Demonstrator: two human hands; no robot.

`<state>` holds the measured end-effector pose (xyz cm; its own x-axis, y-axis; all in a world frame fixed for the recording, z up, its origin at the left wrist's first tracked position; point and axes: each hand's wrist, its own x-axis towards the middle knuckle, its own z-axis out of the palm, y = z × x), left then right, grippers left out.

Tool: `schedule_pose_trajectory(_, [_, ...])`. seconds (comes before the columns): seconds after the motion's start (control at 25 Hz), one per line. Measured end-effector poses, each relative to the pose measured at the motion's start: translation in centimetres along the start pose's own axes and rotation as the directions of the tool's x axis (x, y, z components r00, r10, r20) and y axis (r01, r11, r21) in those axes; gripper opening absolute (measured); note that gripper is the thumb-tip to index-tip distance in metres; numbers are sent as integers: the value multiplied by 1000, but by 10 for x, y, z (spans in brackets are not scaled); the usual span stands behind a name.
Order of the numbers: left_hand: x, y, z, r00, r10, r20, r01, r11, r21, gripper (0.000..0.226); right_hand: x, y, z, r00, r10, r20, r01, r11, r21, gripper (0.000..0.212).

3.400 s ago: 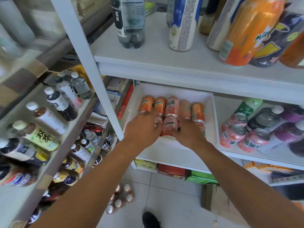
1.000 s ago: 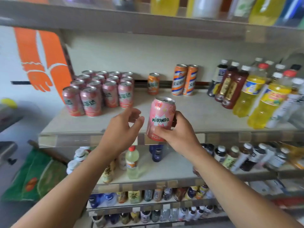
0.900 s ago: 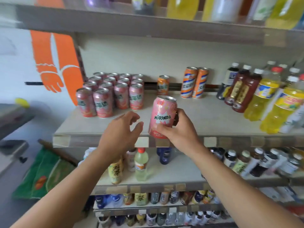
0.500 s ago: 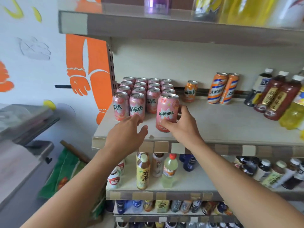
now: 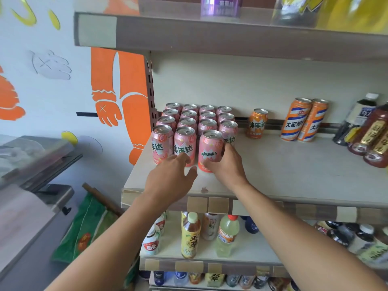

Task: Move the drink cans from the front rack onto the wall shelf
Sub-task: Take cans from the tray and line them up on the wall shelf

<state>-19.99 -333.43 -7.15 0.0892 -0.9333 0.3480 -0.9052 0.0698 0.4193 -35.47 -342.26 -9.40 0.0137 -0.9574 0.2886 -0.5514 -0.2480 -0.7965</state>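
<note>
The right hand is wrapping its fingers round a pink Mirinda drink can at the centre of the frame, setting it upright on the pale wall shelf as the third can in the front row of a block of matching pink cans. The can's base looks to be down on the board or just about there; that much is hard to tell. The left hand is hovering just below and left of it, fingers spread loosely, holding nothing, its fingertips near the second front can. Now the danger, as I read it: that front row is sitting close to the shelf's lip, and the can is going in tight beside its neighbours. If the right hand is letting go while the can is tilted, or nudging it sideways too hard, it could be knocking the adjoining pink cans or tipping forward off the edge. The free hand brushing the front row could be doing the same. Further right along the shelf, a small orange can and two tall orange-and-blue striped cans are standing well apart from the action.
</note>
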Motion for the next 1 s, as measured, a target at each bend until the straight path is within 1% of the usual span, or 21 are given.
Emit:
schedule_pose_trajectory(0.12, [8, -5, 4, 1000, -11, -5, 11, 1000, -9, 31, 6, 4, 7, 1000, 2, 15, -2, 1000, 17, 55])
schedule_pose_trajectory(0.36, [15, -10, 7, 1000, 0, 2, 0, 1000, -5, 31, 14, 10, 13, 999, 5, 44, -5, 1000, 11, 51])
schedule_pose_trajectory(0.48, [15, -8, 11, 1000, 13, 7, -13, 1000, -8, 31, 11, 9, 14, 998, 20, 55, -18, 999, -44, 50])
schedule_pose_trajectory(0.64, [13, -4, 14, 999, 14, 33, -14, 1000, -4, 33, 9, -4, 7, 992, 67, 108, -53, 990, -132, 40])
schedule_pose_trajectory(0.72, [11, -3, 10, 999, 24, 29, -24, 1000, -4, 33, 6, -10, -1, 986, 79, 144, -54, 984, -173, 43])
schedule_pose_trajectory(0.8, [8, -3, 4, 999, 45, 15, -45, 999, 2, 33, -4, -13, -10, 987, 81, 135, -49, 973, -226, 52])
schedule_pose_trajectory(1.0, [1, 13, -8, 990, 141, -3, -141, 989, -35, 32, -44, -27, -51, 999, 12, 42, 4, 938, -348, 53])
